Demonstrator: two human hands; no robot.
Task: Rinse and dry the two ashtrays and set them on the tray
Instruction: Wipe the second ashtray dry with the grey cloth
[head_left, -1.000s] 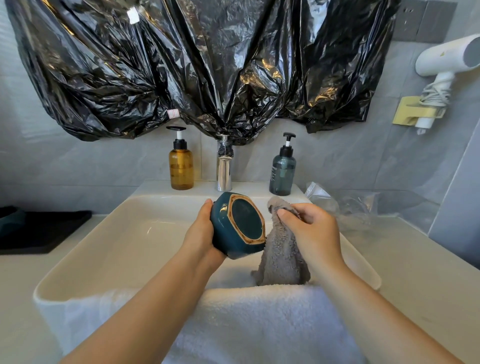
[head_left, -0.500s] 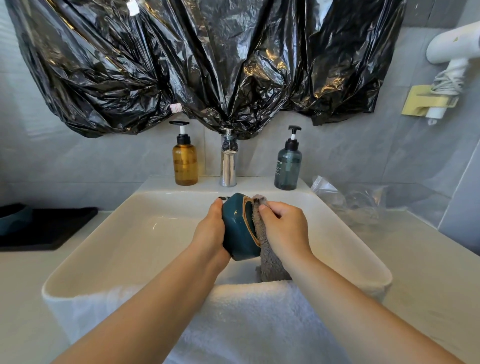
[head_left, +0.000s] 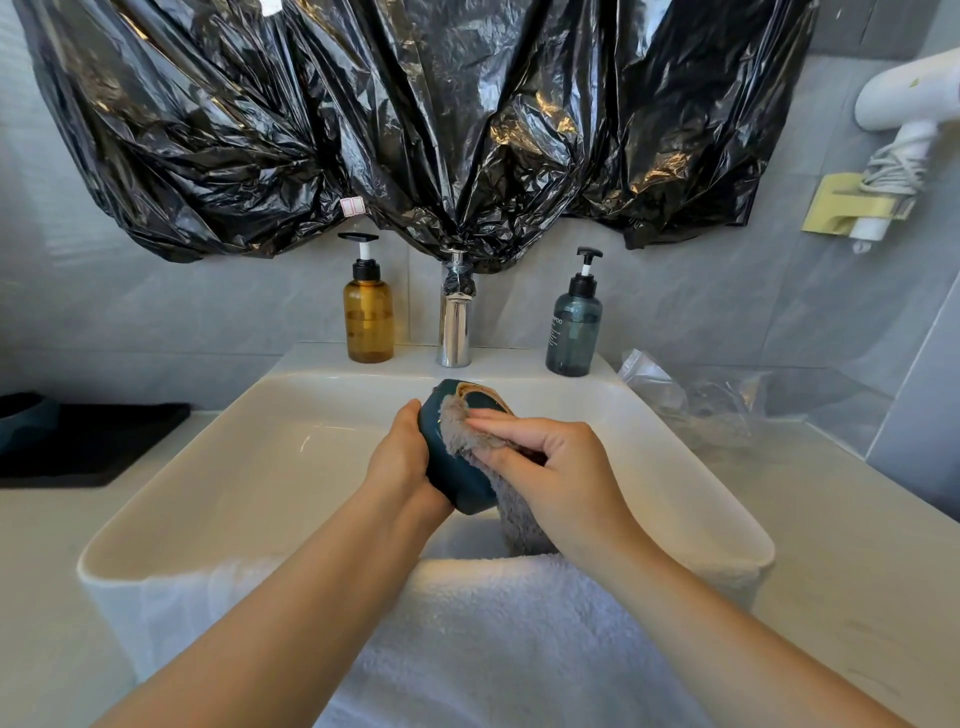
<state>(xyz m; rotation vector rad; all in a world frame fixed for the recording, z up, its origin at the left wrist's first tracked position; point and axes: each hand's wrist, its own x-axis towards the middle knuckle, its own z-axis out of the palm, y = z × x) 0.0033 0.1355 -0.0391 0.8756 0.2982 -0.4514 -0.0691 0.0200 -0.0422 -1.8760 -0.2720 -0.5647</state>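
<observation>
- Holding a teal ashtray (head_left: 453, 486) over the middle of the white basin (head_left: 260, 415), my left hand (head_left: 400, 460) is wrapping its fingers around the dish's outer wall. It is keeping the dish tipped on its side, with the gold-trimmed rim facing away from me.
- My right hand (head_left: 563, 467) is gripping a grey cloth (head_left: 462, 434), fingers lying over it and thumb tucked beneath. It is pressing the pile against the ashtray's rim and open face, and the cloth's tail is hanging down toward the basin's near edge.
- A white towel (head_left: 493, 623) is draping over the basin's near edge, beneath both of my forearms.
- A chrome faucet (head_left: 454, 332) is standing at the centre of the basin's back ledge. An amber pump bottle (head_left: 368, 325) is standing toward the back left corner and a blue-green pump bottle (head_left: 574, 335) toward the back right.
- A black tray (head_left: 104, 441) is lying at the counter's left edge, and a second teal ashtray (head_left: 21, 423), cut off by the frame, is sitting on its far-left end.
- A crumpled clear plastic bag (head_left: 691, 405) is resting on the counter just beside the basin's back right corner.
- Black plastic sheeting (head_left: 415, 130) is hanging on the wall above the faucet.
</observation>
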